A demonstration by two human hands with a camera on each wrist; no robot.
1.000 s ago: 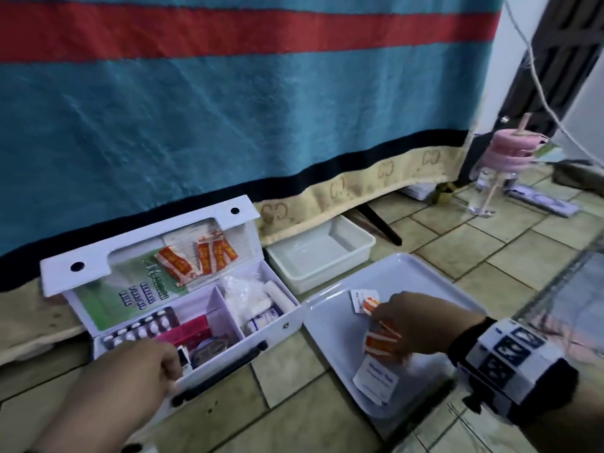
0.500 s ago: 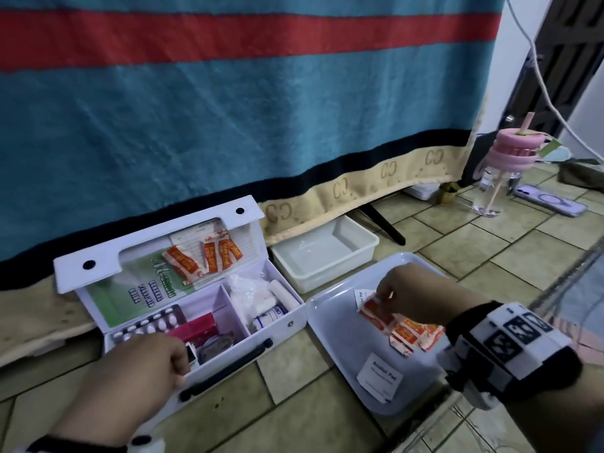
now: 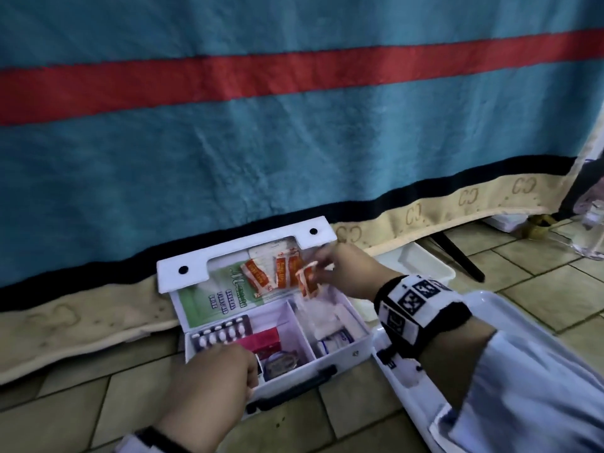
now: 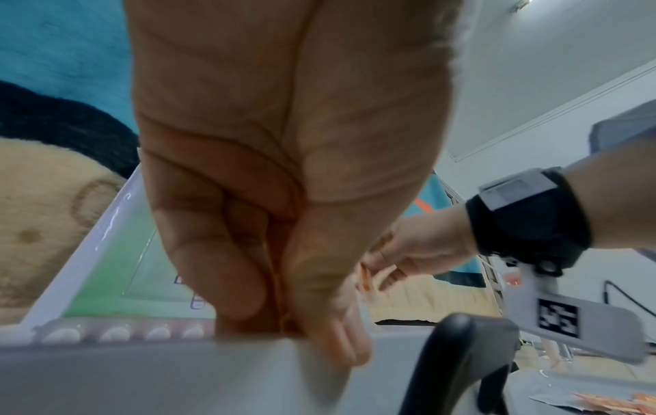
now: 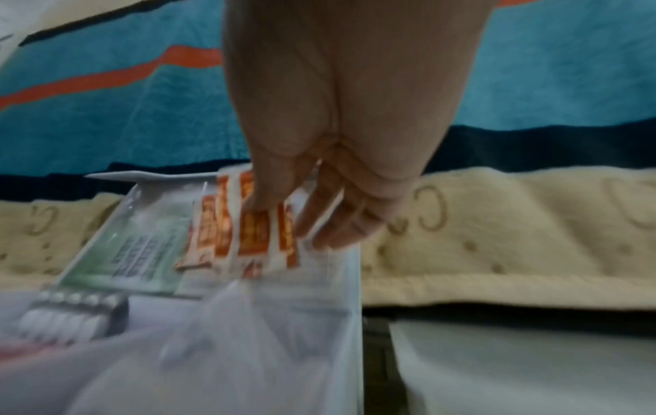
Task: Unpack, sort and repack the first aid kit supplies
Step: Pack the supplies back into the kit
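The white first aid kit (image 3: 341,353) lies open on the tiled floor, its lid (image 3: 248,253) leaning back against the blanket. My left hand (image 3: 225,371) grips the kit's front wall (image 4: 177,370), fingers curled inside and thumb outside. My right hand (image 3: 327,269) is up at the lid and pinches orange plaster packets (image 5: 255,238) against the lid's clear pocket. More orange packets (image 3: 258,276) sit in that pocket beside a green leaflet (image 5: 135,258). Inside lie a pill blister pack (image 3: 222,331), a red box (image 3: 261,341) and white dressings (image 3: 323,318).
A white tray (image 3: 529,312) lies on the floor under my right forearm. A white plastic tub (image 3: 421,263) stands behind the kit at the right. The kit's black handle (image 3: 294,390) faces me. A teal and red blanket (image 3: 294,142) hangs close behind everything.
My right hand left the tray with orange packets and moved left to the kit's lid. My left hand stayed on the kit's front wall.
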